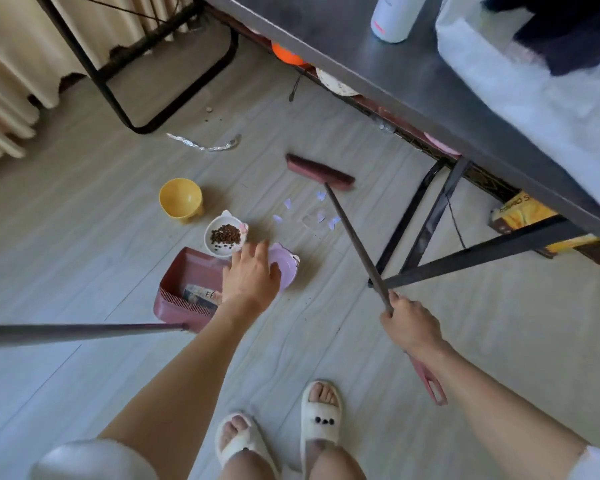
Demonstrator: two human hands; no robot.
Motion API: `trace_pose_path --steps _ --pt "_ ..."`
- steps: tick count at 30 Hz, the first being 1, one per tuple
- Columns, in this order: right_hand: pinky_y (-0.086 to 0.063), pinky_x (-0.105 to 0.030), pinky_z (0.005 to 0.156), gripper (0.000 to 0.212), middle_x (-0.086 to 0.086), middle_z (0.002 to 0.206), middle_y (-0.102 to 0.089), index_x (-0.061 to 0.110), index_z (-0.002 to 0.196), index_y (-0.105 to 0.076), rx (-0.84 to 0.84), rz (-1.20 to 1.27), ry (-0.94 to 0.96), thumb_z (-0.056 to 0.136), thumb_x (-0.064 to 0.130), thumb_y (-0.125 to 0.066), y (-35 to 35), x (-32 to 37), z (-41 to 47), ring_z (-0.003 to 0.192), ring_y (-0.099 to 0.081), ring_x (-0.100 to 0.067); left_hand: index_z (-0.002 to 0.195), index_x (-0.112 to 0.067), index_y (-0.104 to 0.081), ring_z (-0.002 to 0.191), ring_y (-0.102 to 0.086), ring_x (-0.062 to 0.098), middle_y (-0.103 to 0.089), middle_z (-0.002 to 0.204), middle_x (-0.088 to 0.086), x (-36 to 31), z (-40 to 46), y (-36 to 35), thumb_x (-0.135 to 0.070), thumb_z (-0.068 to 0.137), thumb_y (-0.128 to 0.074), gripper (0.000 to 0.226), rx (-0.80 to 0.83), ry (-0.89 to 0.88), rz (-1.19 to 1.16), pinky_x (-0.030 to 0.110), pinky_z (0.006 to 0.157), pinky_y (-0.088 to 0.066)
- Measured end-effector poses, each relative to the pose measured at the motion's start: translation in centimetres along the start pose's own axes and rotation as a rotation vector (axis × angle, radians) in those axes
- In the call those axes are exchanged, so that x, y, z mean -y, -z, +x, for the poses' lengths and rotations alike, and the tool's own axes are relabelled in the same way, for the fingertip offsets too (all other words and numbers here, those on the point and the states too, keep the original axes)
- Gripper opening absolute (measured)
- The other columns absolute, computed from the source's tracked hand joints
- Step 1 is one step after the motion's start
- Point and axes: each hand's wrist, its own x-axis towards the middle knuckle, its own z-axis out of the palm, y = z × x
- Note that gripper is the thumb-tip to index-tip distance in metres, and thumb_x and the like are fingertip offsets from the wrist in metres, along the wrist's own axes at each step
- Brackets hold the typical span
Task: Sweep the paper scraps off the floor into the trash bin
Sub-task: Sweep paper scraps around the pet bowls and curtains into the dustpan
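1. Right hand (pixel 407 322) is closed around the dark shaft of the maroon long-handled broom (pixel 357 251), gripping it well up from the head. That gives reach to pull from standing height.
2. The broom head (pixel 321 172) sits on the pale plank floor (pixel 84 209) just beyond the small lilac-white paper scraps (pixel 321 216). Scraps lie between head and dustpan, so a draw stroke toward the person would move them the right way.
3. Left hand (pixel 252 275) is open, fingers spread, holding nothing. It hovers over the pink cat-eared plastic bowl (pixel 286 268); contact unclear. My read: shifting the bowl out of the sweep path.
4. The maroon box-shaped dustpan with a comb edge (pixel 187 282) lies on the floor near the left hand, mouth angled away from the scraps. Its long grey pole (pixel 80 332) runs off left, unheld. Some printed paper is already inside.
5. A white bowl of brown kibble (pixel 225 235) and a yellow footed plastic bowl (pixel 181 199) stand beside the dustpan, near the scraps. Spill risk if clipped.
6. No trash bin in view. Scraps are all still on the floor, so sweeping is barely begun.
7. A black metal-framed surface (pixel 413 81) to the right limits broom swing.
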Motion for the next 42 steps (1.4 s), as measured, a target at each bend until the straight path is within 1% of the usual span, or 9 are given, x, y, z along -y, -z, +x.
trace_pose_path --steps 6,12,23,31,34,37,38,40,42 --pt "-0.048 -0.032 0.069 0.033 -0.011 0.104 -0.066 0.009 0.122 -0.054 0.115 0.031 -0.047 0.094 0.023 -0.043 3.0 -0.8 -9.4 0.094 -0.064 -0.03 0.138 -0.015 -0.036 0.122 -0.038 0.033 -0.042 0.135 0.013 -2.7 -6.7 5.6 -0.026 0.094 -0.044 0.046 0.056 0.001 -0.008 0.046 0.094 -0.037" --pt "-0.055 -0.033 0.068 0.036 -0.007 0.089 -0.065 0.017 0.126 -0.055 0.08 0.081 -0.061 0.093 0.026 -0.044 6.3 -0.2 -12.4 0.081 -0.067 -0.028 0.137 -0.014 -0.037 0.12 -0.04 0.034 -0.041 0.136 0.012 -4.1 -9.2 8.9 -0.025 0.095 -0.042 0.044 0.05 -0.007 -0.01 0.045 0.091 -0.037" --pt "-0.042 -0.034 0.075 0.028 -0.018 0.112 -0.062 0.01 0.115 -0.057 -0.059 -0.007 0.133 0.094 0.023 -0.043 10.2 9.5 2.6 0.105 -0.058 -0.036 0.134 -0.013 -0.046 0.115 -0.047 0.035 -0.05 0.131 0.012 0.5 -4.1 8.9 -0.016 0.087 -0.052 0.048 -0.232 0.046 0.062 0.044 0.091 -0.037" --pt "-0.041 -0.029 0.075 0.031 -0.014 0.114 -0.064 0.014 0.119 -0.06 -0.047 -0.057 0.301 0.093 0.028 -0.049 11.5 18.8 9.1 0.105 -0.061 -0.034 0.137 -0.015 -0.038 0.125 -0.038 0.031 -0.043 0.137 0.009 3.5 0.0 9.0 -0.025 0.094 -0.043 0.045 -0.241 0.17 0.131 0.041 0.098 -0.031" --pt "-0.052 -0.025 0.068 0.022 -0.009 0.096 -0.068 0.01 0.107 -0.061 -0.023 -0.041 0.341 0.092 0.017 -0.046 10.7 21.8 11.2 0.074 -0.069 -0.029 0.137 -0.015 -0.037 0.124 -0.039 0.031 -0.043 0.137 0.009 4.5 1.3 8.1 -0.026 0.095 -0.041 0.044 -0.244 0.173 0.129 0.042 0.097 -0.032" --pt "-0.038 -0.018 0.047 0.018 -0.004 0.071 -0.06 0.011 0.1 -0.061 -0.004 -0.083 0.365 0.094 0.013 -0.044 9.4 22.7 12.5 0.044 -0.058 -0.019 0.138 -0.015 -0.036 0.124 -0.039 0.031 -0.042 0.137 0.009 5.4 2.0 6.9 -0.026 0.096 -0.04 0.044 -0.227 0.182 0.109 0.042 0.097 -0.033" --pt "-0.039 -0.019 0.049 0.02 -0.004 0.073 -0.06 0.011 0.103 -0.061 -0.007 -0.123 0.369 0.094 0.013 -0.043 9.0 22.4 12.4 0.048 -0.06 -0.02 0.139 -0.015 -0.035 0.124 -0.039 0.031 -0.042 0.137 0.009 5.6 2.0 6.5 -0.026 0.096 -0.04 0.045 -0.215 0.188 0.094 0.042 0.097 -0.033" --pt "-0.048 -0.026 0.068 0.027 -0.011 0.098 -0.065 0.01 0.118 -0.057 -0.005 -0.194 0.37 0.096 0.014 -0.041 7.9 20.4 11.5 0.082 -0.067 -0.029 0.14 -0.015 -0.033 0.124 -0.039 0.031 -0.041 0.137 0.009 5.7 1.4 5.5 -0.025 0.095 -0.041 0.047 -0.161 0.215 0.074 0.043 0.097 -0.034" --pt "-0.042 -0.033 0.078 0.034 -0.017 0.118 -0.06 0.01 0.128 -0.048 -0.003 -0.24 0.346 0.095 0.01 -0.039 7.0 17.3 10.3 0.108 -0.058 -0.035 0.141 -0.016 -0.033 0.123 -0.039 0.031 -0.041 0.137 0.009 5.5 0.3 4.7 -0.026 0.094 -0.042 0.048 -0.117 0.232 0.063 0.044 0.096 -0.036"
